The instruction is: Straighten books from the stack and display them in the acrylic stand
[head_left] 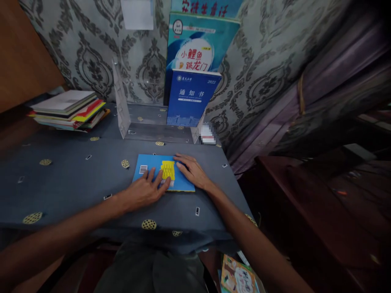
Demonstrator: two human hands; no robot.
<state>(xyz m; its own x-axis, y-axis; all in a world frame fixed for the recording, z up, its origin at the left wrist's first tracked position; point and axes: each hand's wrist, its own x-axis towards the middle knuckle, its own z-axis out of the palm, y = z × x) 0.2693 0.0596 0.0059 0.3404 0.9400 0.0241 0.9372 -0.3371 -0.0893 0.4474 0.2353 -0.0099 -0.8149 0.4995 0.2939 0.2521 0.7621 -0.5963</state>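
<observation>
while the left hand (148, 191) and right hand (193, 172) are resting unclenched, grasping nothing, on the blue book (168, 167) beneath them, light, even pressure is probably serving best.

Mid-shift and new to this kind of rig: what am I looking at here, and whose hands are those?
There is no machine here: the hands are a person's own, both bare. The single picture comes from a camera worn on that person's head, looking forward and down.

The left hand and right hand rest, fingers extended, on a light blue book lying on a grey patterned tablecloth. Neither hand seems to grip it.

Behind it, a clear stand holds upright books, with a dark blue one in front. Farther left lies a stack of books.
</observation>
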